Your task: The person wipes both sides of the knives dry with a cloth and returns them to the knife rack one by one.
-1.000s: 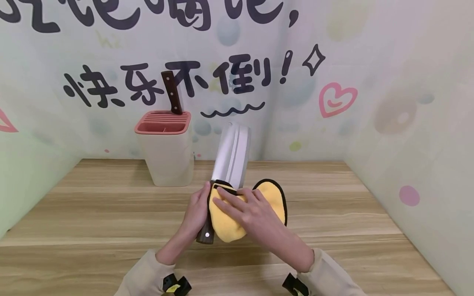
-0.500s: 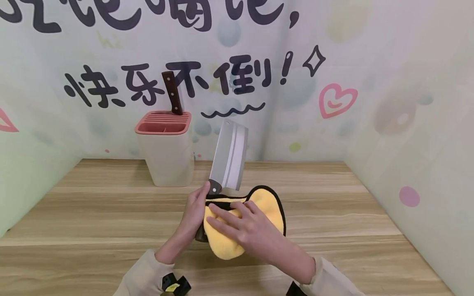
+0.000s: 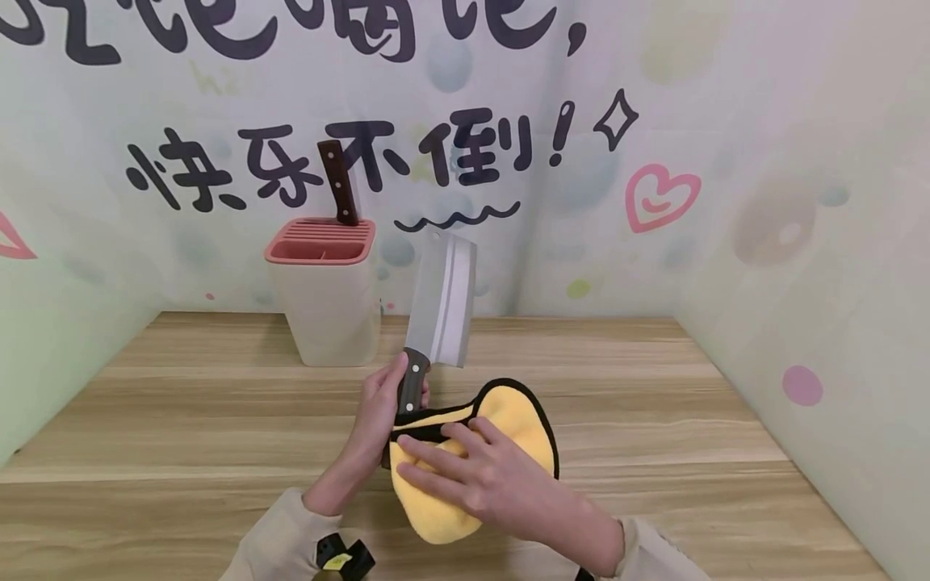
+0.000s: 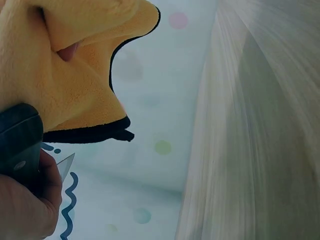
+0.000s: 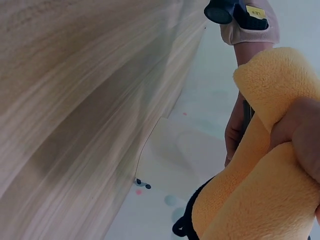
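left fingers (image 4: 52, 181) curled, right fingers (image 3: 437, 457) spaced apart, forearms (image 3: 581, 520) angled inward

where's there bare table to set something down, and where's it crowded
The table is bare right of the cloth, out to the right wall, and left of the block and left sleeve, out to the left wall. It is crowded mid-table, where the cleaver and cloth are held above it.
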The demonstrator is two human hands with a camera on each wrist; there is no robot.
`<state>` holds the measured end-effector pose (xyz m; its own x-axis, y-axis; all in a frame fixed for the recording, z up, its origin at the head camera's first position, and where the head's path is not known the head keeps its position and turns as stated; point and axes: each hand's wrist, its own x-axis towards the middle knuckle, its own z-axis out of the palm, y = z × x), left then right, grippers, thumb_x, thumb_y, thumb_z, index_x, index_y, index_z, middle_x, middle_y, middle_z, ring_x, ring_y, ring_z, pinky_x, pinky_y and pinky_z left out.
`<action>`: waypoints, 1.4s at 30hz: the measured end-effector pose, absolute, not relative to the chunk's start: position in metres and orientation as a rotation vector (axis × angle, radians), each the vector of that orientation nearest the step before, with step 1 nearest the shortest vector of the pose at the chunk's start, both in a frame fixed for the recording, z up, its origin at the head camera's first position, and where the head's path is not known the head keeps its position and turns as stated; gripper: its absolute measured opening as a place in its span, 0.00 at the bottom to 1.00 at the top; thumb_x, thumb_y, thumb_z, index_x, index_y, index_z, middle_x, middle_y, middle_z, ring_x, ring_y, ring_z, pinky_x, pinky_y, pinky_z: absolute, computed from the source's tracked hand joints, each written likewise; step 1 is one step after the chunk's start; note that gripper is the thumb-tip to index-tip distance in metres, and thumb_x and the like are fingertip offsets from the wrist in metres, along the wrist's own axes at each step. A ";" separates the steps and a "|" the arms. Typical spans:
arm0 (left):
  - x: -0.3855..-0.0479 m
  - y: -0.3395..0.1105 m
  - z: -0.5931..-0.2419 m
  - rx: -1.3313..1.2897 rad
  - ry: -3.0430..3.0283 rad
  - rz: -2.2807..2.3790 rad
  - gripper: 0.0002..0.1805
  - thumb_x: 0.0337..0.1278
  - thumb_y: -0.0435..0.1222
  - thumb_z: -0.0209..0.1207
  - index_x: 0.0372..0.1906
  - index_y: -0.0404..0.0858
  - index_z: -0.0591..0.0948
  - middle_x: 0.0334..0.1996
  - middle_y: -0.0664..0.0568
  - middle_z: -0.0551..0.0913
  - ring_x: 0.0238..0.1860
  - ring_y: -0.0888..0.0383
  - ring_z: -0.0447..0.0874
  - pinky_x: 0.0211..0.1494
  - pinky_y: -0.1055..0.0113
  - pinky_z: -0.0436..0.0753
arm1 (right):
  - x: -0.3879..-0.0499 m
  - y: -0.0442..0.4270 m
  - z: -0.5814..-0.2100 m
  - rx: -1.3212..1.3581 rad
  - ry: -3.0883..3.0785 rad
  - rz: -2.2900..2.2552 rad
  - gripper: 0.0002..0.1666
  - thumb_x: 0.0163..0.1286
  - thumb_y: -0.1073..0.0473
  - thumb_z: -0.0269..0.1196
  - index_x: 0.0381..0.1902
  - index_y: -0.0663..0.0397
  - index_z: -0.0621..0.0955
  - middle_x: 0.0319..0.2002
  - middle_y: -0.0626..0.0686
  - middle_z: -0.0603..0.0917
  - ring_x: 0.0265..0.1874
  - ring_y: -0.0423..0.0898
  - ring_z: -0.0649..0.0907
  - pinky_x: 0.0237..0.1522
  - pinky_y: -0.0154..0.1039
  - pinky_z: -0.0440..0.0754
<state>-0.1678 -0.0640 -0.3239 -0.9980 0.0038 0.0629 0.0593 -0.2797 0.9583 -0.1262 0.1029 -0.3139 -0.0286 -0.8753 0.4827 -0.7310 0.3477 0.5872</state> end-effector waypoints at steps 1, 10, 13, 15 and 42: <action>-0.168 -0.064 -0.324 -0.085 -1.851 -2.492 0.24 0.67 0.44 0.39 0.40 0.23 0.72 0.21 0.51 0.73 0.19 0.62 0.71 0.24 0.74 0.75 | -0.126 0.103 -0.314 1.427 -1.780 -0.231 0.22 0.69 0.66 0.39 0.52 0.42 0.74 0.55 0.45 0.74 0.39 0.46 0.76 0.36 0.37 0.73; -0.168 -0.063 -0.323 -0.048 -1.815 -2.495 0.24 0.67 0.44 0.40 0.41 0.23 0.71 0.20 0.51 0.72 0.18 0.62 0.71 0.23 0.74 0.76 | -0.124 0.104 -0.313 1.477 -1.647 -0.313 0.22 0.68 0.65 0.40 0.52 0.41 0.74 0.55 0.44 0.74 0.36 0.44 0.75 0.34 0.33 0.71; -0.168 -0.063 -0.323 -0.046 -1.836 -2.474 0.24 0.67 0.45 0.40 0.41 0.24 0.71 0.20 0.51 0.73 0.18 0.62 0.72 0.23 0.73 0.76 | -0.125 0.106 -0.313 1.495 -1.648 -0.320 0.23 0.69 0.65 0.40 0.53 0.41 0.74 0.56 0.44 0.73 0.36 0.44 0.75 0.35 0.33 0.71; -0.168 -0.063 -0.322 -0.049 -1.837 -2.471 0.24 0.66 0.45 0.40 0.41 0.24 0.72 0.19 0.51 0.73 0.18 0.62 0.72 0.23 0.73 0.75 | -0.126 0.107 -0.313 1.506 -1.664 -0.310 0.23 0.69 0.66 0.40 0.54 0.41 0.73 0.56 0.44 0.73 0.36 0.44 0.74 0.37 0.34 0.72; -0.164 -0.062 -0.328 -0.046 -2.086 -2.183 0.24 0.67 0.44 0.39 0.33 0.26 0.76 0.20 0.52 0.75 0.20 0.62 0.74 0.25 0.72 0.76 | -0.157 0.114 -0.301 1.396 -1.877 -0.138 0.26 0.57 0.66 0.51 0.54 0.43 0.75 0.55 0.44 0.74 0.40 0.47 0.75 0.36 0.36 0.73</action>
<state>-0.1638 -0.0617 -0.3278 -0.9921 -0.0671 0.1061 0.1091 -0.0420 0.9931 -0.1570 0.1136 -0.3012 -0.0951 -0.8525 0.5140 -0.7681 0.3913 0.5069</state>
